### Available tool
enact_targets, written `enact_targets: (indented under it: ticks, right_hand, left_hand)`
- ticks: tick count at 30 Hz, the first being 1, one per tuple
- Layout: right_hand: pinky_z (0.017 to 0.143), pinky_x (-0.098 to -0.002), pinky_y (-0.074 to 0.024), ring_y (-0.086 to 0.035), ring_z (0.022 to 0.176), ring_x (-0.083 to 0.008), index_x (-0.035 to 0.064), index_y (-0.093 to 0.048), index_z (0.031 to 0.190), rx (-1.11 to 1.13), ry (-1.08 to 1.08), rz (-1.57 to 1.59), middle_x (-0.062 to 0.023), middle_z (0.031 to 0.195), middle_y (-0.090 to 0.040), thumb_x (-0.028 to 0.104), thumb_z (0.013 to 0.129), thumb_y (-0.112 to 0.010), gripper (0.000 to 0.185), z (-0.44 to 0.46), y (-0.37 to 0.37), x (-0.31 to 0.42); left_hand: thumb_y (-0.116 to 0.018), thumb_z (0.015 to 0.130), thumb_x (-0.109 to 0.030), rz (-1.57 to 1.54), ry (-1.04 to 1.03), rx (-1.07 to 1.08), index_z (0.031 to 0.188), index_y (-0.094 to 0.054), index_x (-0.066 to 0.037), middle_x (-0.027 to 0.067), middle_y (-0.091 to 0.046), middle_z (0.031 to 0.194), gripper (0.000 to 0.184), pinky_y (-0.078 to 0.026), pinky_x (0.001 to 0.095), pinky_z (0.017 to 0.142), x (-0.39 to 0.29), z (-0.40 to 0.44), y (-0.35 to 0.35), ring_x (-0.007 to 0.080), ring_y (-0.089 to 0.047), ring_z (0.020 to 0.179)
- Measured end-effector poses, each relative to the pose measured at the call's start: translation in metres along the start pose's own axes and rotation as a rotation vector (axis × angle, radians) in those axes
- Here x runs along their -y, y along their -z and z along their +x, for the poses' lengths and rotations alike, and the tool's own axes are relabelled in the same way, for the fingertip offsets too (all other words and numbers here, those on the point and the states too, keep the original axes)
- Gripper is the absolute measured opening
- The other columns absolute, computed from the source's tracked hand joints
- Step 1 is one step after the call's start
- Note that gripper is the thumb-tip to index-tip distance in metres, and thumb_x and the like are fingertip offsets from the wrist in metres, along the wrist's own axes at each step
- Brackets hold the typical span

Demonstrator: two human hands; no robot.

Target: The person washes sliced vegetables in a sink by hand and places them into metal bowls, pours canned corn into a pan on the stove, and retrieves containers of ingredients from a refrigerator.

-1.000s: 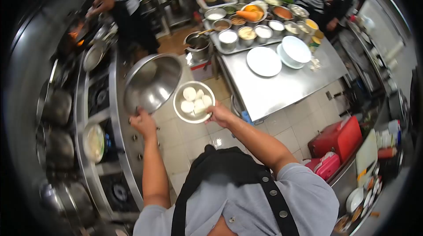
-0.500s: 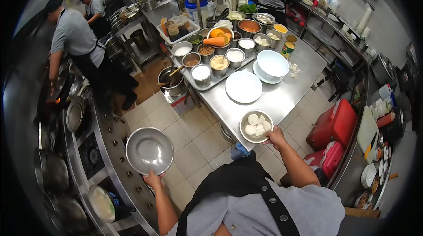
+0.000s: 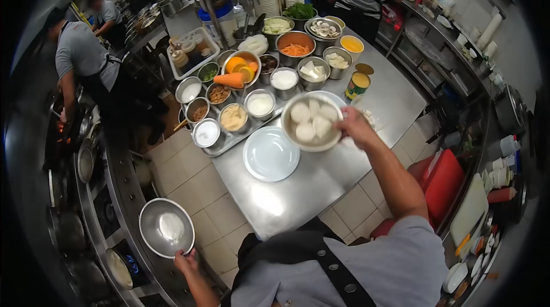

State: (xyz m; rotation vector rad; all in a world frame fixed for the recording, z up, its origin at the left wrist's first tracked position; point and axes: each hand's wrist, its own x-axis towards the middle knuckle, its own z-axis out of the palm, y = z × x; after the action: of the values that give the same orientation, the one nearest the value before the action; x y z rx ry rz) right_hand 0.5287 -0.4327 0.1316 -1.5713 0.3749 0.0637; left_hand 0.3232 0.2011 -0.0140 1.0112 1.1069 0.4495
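Note:
My right hand (image 3: 356, 127) grips the rim of a small metal bowl (image 3: 296, 144), held over the steel table. Several thick, round white pieces (image 3: 313, 119) lie in that bowl; they are slightly blurred. Behind it a pale rim (image 3: 335, 98) peeks out, with the rest hidden. Close on the left of the held bowl, a white plate (image 3: 271, 155) rests on the table. Low at the left, my left hand (image 3: 186, 261) is closed on the edge of a larger metal mixing bowl (image 3: 150, 228). Nothing shows inside this bowl, which hangs between the stove and the table.
Metal tubs of ingredients, such as carrot strips (image 3: 295, 50), fill the far side of the steel table (image 3: 260, 203). An opened can (image 3: 357, 85) stands at the right. The stove (image 3: 109, 207) runs along the left, where a co-worker (image 3: 86, 55) stands. Red containers (image 3: 441, 184) sit at right.
My right hand has carried the bowl of white pieces forward and left, over where the white bowl stood. My view has shifted nearer the table. The mixing bowl stays in my left hand.

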Motion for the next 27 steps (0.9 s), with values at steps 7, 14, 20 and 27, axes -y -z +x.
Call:
enact_targets:
  ticks: [7, 14, 20, 27]
  right_hand:
    - [0.057, -0.0317, -0.0563, -0.065, 0.071, -0.0198, -0.0040, -0.054, 0.105, -0.179, 0.052, 0.110, -0.0132, 0.090, -0.064, 0.003, 0.078, -0.061, 0.029, 0.186, 0.041, 0.001]
    - [0.063, -0.0344, -0.0584, -0.066, 0.077, -0.0243, -0.0059, -0.057, 0.106, -0.257, 0.034, 0.058, -0.0146, 0.093, -0.064, 0.000, 0.079, -0.059, 0.028, 0.213, 0.022, -0.027]
    - [0.056, -0.0337, -0.0586, -0.066, 0.076, -0.0257, -0.0097, -0.054, 0.108, -0.196, -0.009, 0.157, -0.0196, 0.100, -0.062, -0.004, 0.077, -0.055, 0.031, 0.210, 0.029, -0.032]
    - [0.055, -0.0340, -0.0591, -0.066, 0.076, -0.0262, -0.0088, -0.052, 0.107, -0.320, 0.105, 0.169, -0.0186, 0.099, -0.062, -0.007, 0.074, -0.050, 0.033, 0.214, 0.022, -0.020]
  left_hand:
    - [-0.048, 0.079, -0.006, -0.042, -0.064, -0.157, 0.112, -0.045, 0.004, 0.0187, -0.057, 0.109, 0.035, -0.058, 0.0407, 0.055, 0.016, -0.076, 0.018, 0.0309, -0.063, 0.083]
    - [-0.049, 0.079, -0.007, -0.124, -0.114, -0.276, 0.111, -0.046, 0.003, 0.0185, -0.058, 0.106, 0.033, -0.058, 0.0405, 0.055, 0.035, -0.109, 0.043, 0.0307, -0.063, 0.081]
    - [-0.050, 0.079, -0.008, -0.164, -0.093, -0.346, 0.109, -0.047, 0.002, 0.0175, -0.058, 0.105, 0.032, -0.057, 0.0394, 0.053, 0.052, -0.145, 0.051, 0.0294, -0.063, 0.080]
    - [-0.050, 0.078, -0.007, -0.205, -0.091, -0.345, 0.111, -0.047, 0.002, 0.0173, -0.058, 0.104, 0.034, -0.056, 0.0390, 0.053, 0.060, -0.138, 0.072, 0.0291, -0.063, 0.078]
